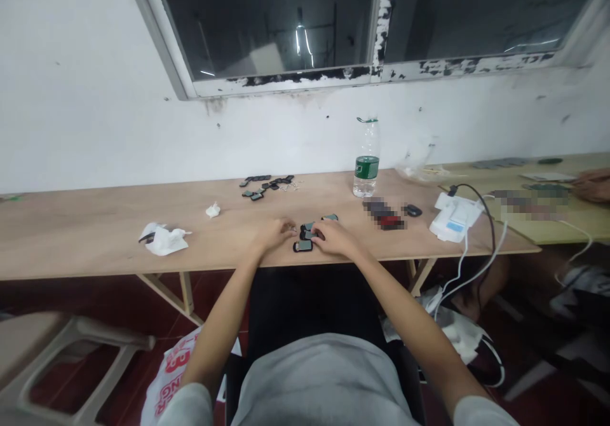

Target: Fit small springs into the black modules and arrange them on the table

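Small flat black-and-grey pieces (304, 246) lie near the table's front edge, between and just in front of my hands. My left hand (277, 233) is at their left, its fingers curled together at the tips; a tiny pale bit shows by the fingertips, too small to name. My right hand (335, 238) comes in from the right with thumb and fingers closed on the edge of one black-and-grey piece (309, 235). Another such piece (330, 217) lies just beyond my right hand. Farther back, a group of similar pieces (257, 194) rests beside small whitish bits (288, 187).
A water bottle (366, 175) stands near the wall. Crumpled tissues (166, 240) and a smaller wad (213, 210) lie left. Right are a black oval object (412, 210), a white box (455, 217) with cables, and another person's hand (592, 185). A plastic stool (71, 362) stands lower left.
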Demonstrator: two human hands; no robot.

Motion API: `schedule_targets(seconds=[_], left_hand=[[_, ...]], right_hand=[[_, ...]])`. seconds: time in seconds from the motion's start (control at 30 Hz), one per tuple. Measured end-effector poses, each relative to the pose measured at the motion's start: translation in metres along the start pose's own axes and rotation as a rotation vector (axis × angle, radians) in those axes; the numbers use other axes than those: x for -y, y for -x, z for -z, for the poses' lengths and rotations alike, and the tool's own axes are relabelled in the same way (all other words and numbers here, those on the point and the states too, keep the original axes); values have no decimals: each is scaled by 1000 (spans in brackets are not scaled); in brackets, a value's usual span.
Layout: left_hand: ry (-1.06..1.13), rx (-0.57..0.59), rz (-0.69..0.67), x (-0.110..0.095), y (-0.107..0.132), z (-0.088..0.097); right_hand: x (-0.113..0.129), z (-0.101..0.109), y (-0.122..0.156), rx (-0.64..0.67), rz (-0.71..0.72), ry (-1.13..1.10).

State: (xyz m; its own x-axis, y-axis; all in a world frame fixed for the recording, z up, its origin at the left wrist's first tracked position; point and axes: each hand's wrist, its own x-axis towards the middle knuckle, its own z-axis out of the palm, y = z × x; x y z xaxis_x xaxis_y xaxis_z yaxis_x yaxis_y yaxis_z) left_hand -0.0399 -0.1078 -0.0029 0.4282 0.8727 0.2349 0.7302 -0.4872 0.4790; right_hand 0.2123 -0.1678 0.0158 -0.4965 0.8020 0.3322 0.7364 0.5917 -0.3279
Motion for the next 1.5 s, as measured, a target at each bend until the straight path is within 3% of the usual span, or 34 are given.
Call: schedule_targets(seconds=[0.17, 0.47, 0.7, 0.87, 1.13, 1.27, 1.5], left_hand=[[3, -23, 37, -6, -2, -2], [178, 45, 26, 8, 0, 8], [139, 19, 26, 3, -1, 13], [124, -95, -39, -13, 3, 23], [131, -140, -247, -57, 16, 34], [111, -168, -263, -64, 18, 33], [143, -222, -295, -63, 17, 32]], right_hand=[[-2, -1, 1, -15, -5, -56], [-6, -6, 1, -39, -38, -192], [-5, -1, 0, -82, -6, -199], [-1, 3, -3, -120, -35, -308], [-3, -3, -7, -233, -119, -760], [-3, 3, -6, -219, -101, -922], [-4, 3, -8, -254, -146, -1003]])
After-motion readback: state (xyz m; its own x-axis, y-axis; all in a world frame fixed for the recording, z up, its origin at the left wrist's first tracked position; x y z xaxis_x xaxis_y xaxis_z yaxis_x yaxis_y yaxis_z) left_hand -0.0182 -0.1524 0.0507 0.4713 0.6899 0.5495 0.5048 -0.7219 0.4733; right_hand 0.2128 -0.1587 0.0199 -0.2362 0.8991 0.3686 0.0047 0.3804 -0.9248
